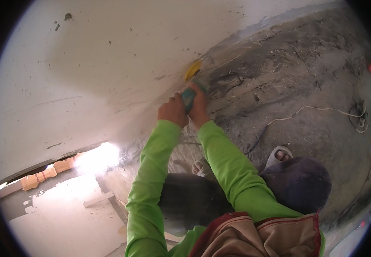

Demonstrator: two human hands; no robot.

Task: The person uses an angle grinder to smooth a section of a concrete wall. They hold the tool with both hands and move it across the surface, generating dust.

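Both arms, in bright green sleeves, reach forward to the foot of the white wall. My left hand and my right hand are closed side by side around the teal body of an angle grinder. Its yellow disc or guard sits at the dusty line where the wall meets rough, broken ground. Whether the disc touches the wall, I cannot tell. The fingers partly cover the tool's body.
Grey, crumbly ground spreads to the right. A pale cable with a darker length crosses it near my sandalled foot. Strong light glares at the left, beside orange cloth or wrapping along the wall's end.
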